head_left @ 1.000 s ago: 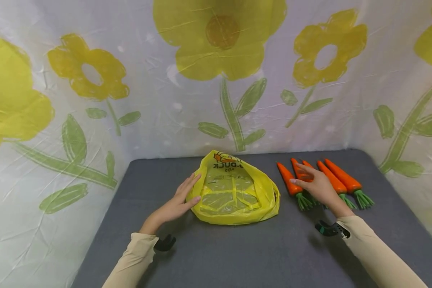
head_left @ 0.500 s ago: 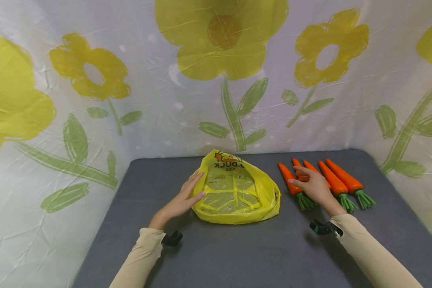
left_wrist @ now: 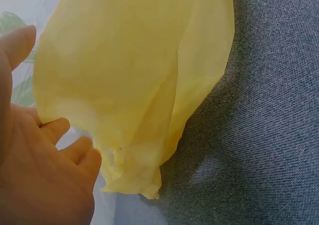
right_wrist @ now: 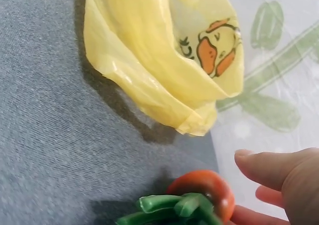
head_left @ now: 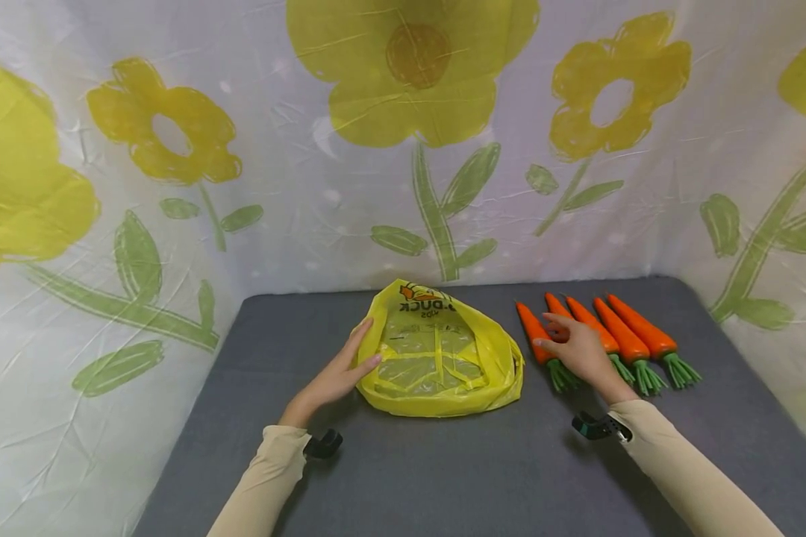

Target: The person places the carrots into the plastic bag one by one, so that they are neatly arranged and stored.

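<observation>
A yellow plastic bag (head_left: 436,406) with a duck print stands on the grey table with its mouth spread towards me. At its left rim my left hand (head_left: 339,373) rests with extended fingers, and the left wrist view shows its fingertips against the film of the bag (left_wrist: 124,65). Several orange carrots (head_left: 621,328) with green tops lie in a row to the right. My right hand (head_left: 580,350) hovers over the leftmost carrot (head_left: 532,328), thumb and fingers apart and slightly bent. In the right wrist view that carrot (right_wrist: 219,192) shows beside the fingers, not enclosed by them.
The grey table (head_left: 443,477) reaches back to a white curtain (head_left: 295,186) printed with yellow flowers. A dark band sits at each wrist. The bag's right side stands close to the leftmost carrot.
My right hand has moved slightly left and lower, towards the leftmost carrot. My left forearm has shifted a little right, with the hand still at the bag's rim. The carrots have stayed in place.
</observation>
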Action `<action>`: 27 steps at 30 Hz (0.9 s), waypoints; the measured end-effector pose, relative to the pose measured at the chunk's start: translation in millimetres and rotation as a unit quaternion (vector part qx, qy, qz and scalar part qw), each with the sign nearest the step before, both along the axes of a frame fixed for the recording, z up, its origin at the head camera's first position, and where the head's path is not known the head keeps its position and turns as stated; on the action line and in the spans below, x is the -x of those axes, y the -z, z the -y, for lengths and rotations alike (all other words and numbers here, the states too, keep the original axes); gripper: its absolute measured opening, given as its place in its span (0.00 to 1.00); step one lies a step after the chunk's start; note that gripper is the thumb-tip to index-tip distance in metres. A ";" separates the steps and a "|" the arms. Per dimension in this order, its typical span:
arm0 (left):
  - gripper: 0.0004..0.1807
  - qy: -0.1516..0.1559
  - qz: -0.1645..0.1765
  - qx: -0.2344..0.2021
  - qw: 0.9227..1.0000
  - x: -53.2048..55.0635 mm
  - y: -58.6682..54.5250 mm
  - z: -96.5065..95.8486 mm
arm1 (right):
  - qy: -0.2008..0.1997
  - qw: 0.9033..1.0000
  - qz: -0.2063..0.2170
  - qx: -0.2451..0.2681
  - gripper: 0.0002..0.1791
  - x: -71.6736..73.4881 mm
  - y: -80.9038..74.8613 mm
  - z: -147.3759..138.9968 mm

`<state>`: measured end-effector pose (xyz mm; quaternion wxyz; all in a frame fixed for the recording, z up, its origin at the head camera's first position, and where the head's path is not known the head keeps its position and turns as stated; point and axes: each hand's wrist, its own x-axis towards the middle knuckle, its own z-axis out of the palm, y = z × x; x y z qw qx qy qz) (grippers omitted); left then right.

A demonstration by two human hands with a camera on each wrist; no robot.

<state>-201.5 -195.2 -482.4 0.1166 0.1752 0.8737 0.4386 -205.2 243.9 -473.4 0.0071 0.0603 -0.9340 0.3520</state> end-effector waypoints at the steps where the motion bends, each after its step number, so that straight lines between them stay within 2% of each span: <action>1: 0.42 -0.001 0.000 -0.004 1.000 -0.5 0.1 -0.1 | -0.001 1.000 0.001 -0.001 0.35 0.1 1.4 0.9; 13: 0.39 0.003 -0.003 -0.036 0.999 -7.2 -0.4 -2.7 | 0.017 0.999 0.034 -0.018 0.36 2.5 6.4 9.2; 22: 0.38 0.003 -0.009 -0.048 0.999 -6.6 0.3 -2.7 | 0.024 0.999 0.034 -0.031 0.32 4.6 7.8 8.9; 23: 0.37 0.004 -0.011 -0.048 0.999 -5.7 -0.1 -3.1 | 0.025 0.999 0.033 -0.031 0.32 4.6 8.2 8.8; 25: 0.37 0.012 -0.019 -0.051 0.998 -7.5 -9.4 -6.0 | 0.026 0.999 0.029 -0.031 0.31 4.4 8.6 8.4; 27: 0.36 0.017 -0.027 -0.051 0.998 -4.3 -9.0 -6.3 | 0.026 0.999 0.025 -0.032 0.30 4.0 8.8 7.9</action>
